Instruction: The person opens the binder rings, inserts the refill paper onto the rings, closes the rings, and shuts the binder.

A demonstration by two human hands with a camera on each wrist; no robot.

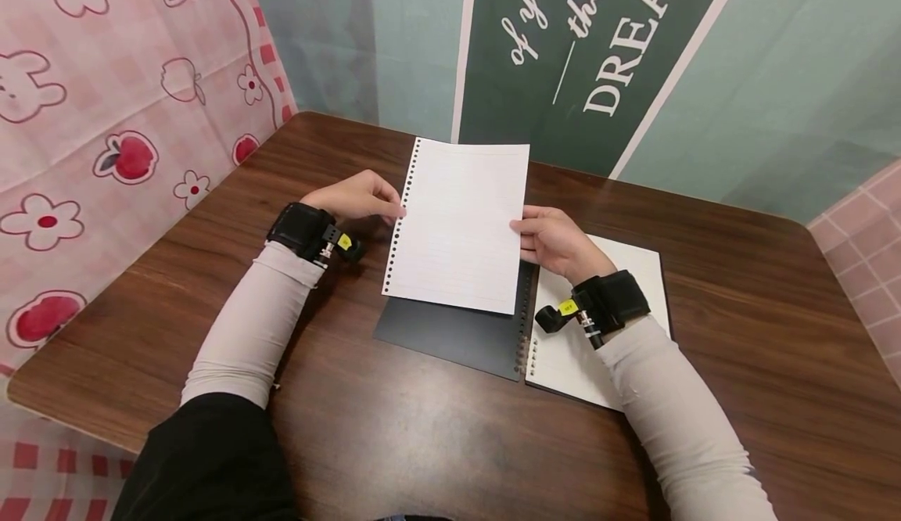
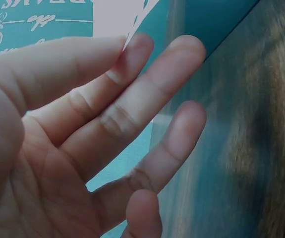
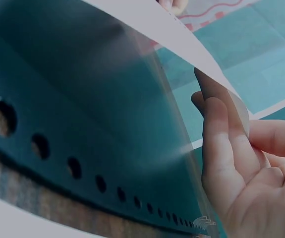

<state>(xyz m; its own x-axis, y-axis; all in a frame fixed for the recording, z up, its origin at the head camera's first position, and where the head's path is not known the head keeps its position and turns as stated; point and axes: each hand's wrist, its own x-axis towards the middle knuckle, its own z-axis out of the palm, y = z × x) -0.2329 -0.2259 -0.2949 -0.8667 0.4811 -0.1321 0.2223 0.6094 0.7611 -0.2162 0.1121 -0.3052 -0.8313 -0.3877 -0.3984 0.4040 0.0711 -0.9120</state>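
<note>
A lined loose-leaf sheet (image 1: 457, 228) with punched holes along its left edge is held up between both hands. My left hand (image 1: 362, 195) pinches the punched edge between thumb and index finger, as the left wrist view shows at the sheet's corner (image 2: 113, 20). On the opposite edge, my right hand (image 1: 556, 243) pinches the sheet between thumb and fingers. Below the sheet lies a dark punched cover (image 1: 450, 333), partly hidden by it. Beside that, under the right wrist, rests an open ring-bound pad of white paper (image 1: 637, 271).
The brown wooden table (image 1: 394, 435) carries everything. A green and teal wall panel with white lettering (image 1: 605, 44) stands behind it. A pink patterned curtain (image 1: 127, 106) hangs at the left, and pink tiles (image 1: 869, 231) show at the right.
</note>
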